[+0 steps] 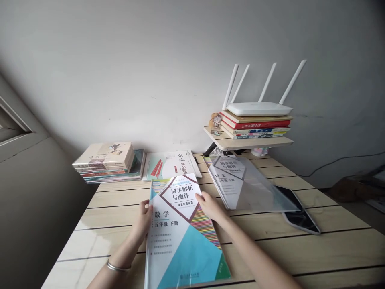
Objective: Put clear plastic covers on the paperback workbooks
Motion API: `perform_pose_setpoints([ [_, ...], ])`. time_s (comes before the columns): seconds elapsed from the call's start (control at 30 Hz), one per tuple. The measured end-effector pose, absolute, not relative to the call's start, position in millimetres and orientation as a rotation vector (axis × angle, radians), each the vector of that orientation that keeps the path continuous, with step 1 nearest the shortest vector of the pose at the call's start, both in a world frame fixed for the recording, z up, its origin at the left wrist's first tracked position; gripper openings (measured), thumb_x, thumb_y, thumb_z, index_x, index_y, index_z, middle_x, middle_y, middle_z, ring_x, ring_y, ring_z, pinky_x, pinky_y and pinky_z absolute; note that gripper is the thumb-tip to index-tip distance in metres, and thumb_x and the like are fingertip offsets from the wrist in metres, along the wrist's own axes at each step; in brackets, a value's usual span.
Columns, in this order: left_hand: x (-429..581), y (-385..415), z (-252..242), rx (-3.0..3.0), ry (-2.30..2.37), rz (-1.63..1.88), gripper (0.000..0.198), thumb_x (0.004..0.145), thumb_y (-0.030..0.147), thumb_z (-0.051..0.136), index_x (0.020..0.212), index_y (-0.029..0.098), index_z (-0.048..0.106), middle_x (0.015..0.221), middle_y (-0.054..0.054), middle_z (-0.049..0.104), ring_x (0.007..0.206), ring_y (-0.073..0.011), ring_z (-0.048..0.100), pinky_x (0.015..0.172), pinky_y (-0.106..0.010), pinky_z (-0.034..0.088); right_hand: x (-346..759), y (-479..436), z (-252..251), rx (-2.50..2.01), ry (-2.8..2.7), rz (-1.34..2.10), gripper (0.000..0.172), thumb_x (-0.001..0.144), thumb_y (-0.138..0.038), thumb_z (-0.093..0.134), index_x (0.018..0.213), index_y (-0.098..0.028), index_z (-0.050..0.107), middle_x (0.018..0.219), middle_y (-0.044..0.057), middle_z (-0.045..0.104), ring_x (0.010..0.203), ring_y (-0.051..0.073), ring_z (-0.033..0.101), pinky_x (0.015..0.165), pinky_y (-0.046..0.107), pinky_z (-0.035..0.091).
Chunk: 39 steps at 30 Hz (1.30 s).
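Note:
A math workbook (180, 237) with a white, blue and striped cover is held between my two hands over the table's front part. My left hand (144, 216), a silver bangle on its wrist, grips the spine side with the thumb at the edge. On the opposite edge, my right hand (210, 205) pinches the cover side near its upper half. Its far end overlaps a calligraphy practice book (168, 165) lying behind. To the right lies a similar workbook (228, 176) with a clear plastic cover (264, 196) spread over it.
A stack of books (105, 158) stands at the back left of the slatted table (99, 224). Partly beneath the plastic cover is a dark tablet or phone (300, 214). A raised shelf (246, 143) at the back right bears books (255, 126) and a white router (258, 108).

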State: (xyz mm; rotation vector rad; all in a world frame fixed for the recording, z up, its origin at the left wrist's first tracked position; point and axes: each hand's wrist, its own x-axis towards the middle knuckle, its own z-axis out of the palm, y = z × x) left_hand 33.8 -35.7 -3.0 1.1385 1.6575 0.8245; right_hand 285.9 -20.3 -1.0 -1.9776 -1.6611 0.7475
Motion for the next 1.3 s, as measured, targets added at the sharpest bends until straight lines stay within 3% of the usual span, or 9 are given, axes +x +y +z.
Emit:
perform_pose_setpoints([
  [0.07, 32, -40, 1, 1.491, 1.863, 0.891, 0.044, 0.092, 0.026, 0.034, 0.131, 0.009, 0.031, 0.12, -0.023, 0.055, 0.1, -0.0266, 0.062, 0.082, -0.044, 0.05, 274, -22, -3, -1.986, -1.662, 0.767, 0.032, 0.091, -0.041, 0.032, 0.067, -0.022, 0.041, 0.063, 0.001, 0.055, 0.062, 0.017, 0.053, 0.054, 0.025, 0.032],
  [0.13, 39, -43, 8, 1.95, 1.977, 0.873, 0.043, 0.09, 0.02, 0.035, 0.132, 0.009, 0.036, 0.137, -0.024, 0.04, 0.121, -0.0323, 0.048, 0.094, -0.052, 0.041, 268, -23, -5, -2.012, -1.697, 0.743, 0.033, 0.093, -0.041, 0.028, 0.071, -0.022, 0.043, 0.067, 0.001, 0.057, 0.063, 0.017, 0.054, 0.053, 0.025, 0.031],
  [0.27, 66, -44, 13, 2.622, 1.548, 0.407, 0.04, 0.089, 0.024, 0.042, 0.129, 0.019, 0.048, 0.147, -0.011, 0.034, 0.138, -0.0326, 0.02, 0.105, -0.054, 0.028, 267, -20, -9, -2.105, -1.776, 0.647, 0.033, 0.096, -0.038, 0.025, 0.08, -0.02, 0.048, 0.082, 0.006, 0.064, 0.073, 0.018, 0.059, 0.055, 0.025, 0.031],
  [0.37, 83, -35, 1, 2.742, 1.295, 0.143, 0.052, 0.09, 0.041, 0.041, 0.138, 0.022, 0.038, 0.15, -0.009, 0.029, 0.138, -0.0332, 0.02, 0.106, -0.057, 0.025, 269, -18, -7, -2.209, -1.846, 0.555, 0.031, 0.096, -0.034, 0.025, 0.088, -0.017, 0.051, 0.091, 0.012, 0.066, 0.081, 0.021, 0.062, 0.059, 0.027, 0.035],
  [0.57, 88, -13, -29, 2.827, 1.338, 0.292, 0.06, 0.09, 0.057, 0.027, 0.144, 0.029, 0.028, 0.152, -0.006, 0.025, 0.138, -0.0342, 0.021, 0.108, -0.057, 0.017, 270, -17, 7, -2.366, -1.93, 0.291, 0.029, 0.094, -0.034, 0.033, 0.107, -0.012, 0.047, 0.089, 0.017, 0.067, 0.084, 0.028, 0.066, 0.064, 0.033, 0.042],
  [0.67, 83, -13, -33, 2.852, 1.355, 0.325, 0.061, 0.09, 0.058, 0.026, 0.144, 0.03, 0.026, 0.151, -0.007, 0.026, 0.137, -0.0339, 0.022, 0.107, -0.056, 0.018, 269, -17, 10, -2.353, -1.903, 0.312, 0.032, 0.094, -0.039, 0.033, 0.11, -0.014, 0.046, 0.091, 0.017, 0.067, 0.086, 0.028, 0.066, 0.065, 0.032, 0.042],
  [1.0, 73, -18, -28, 2.888, 1.367, 0.307, 0.059, 0.091, 0.055, 0.029, 0.144, 0.029, 0.028, 0.15, -0.008, 0.028, 0.137, -0.0323, 0.023, 0.107, -0.054, 0.019, 265, -15, 2, -2.285, -1.892, 0.38, 0.041, 0.095, -0.039, 0.026, 0.088, -0.017, 0.06, 0.092, 0.013, 0.069, 0.085, 0.024, 0.065, 0.065, 0.03, 0.04],
  [1.2, 92, -9, -17, 2.823, 1.406, 0.24, 0.054, 0.091, 0.052, 0.031, 0.135, 0.023, 0.044, 0.148, -0.012, 0.033, 0.135, -0.0358, 0.027, 0.103, -0.062, 0.023, 264, -14, 7, -2.362, -1.916, 0.334, 0.046, 0.096, -0.038, 0.025, 0.091, -0.014, 0.064, 0.089, 0.015, 0.069, 0.083, 0.025, 0.066, 0.064, 0.03, 0.042],
  [1.3, 100, -4, -21, 2.836, 1.382, 0.273, 0.058, 0.091, 0.052, 0.029, 0.14, 0.021, 0.037, 0.148, -0.013, 0.032, 0.136, -0.0344, 0.025, 0.105, -0.06, 0.022, 263, -15, -1, -2.37, -1.911, 0.264, 0.046, 0.096, -0.04, 0.026, 0.091, -0.015, 0.065, 0.087, 0.015, 0.07, 0.081, 0.024, 0.067, 0.064, 0.029, 0.043],
])
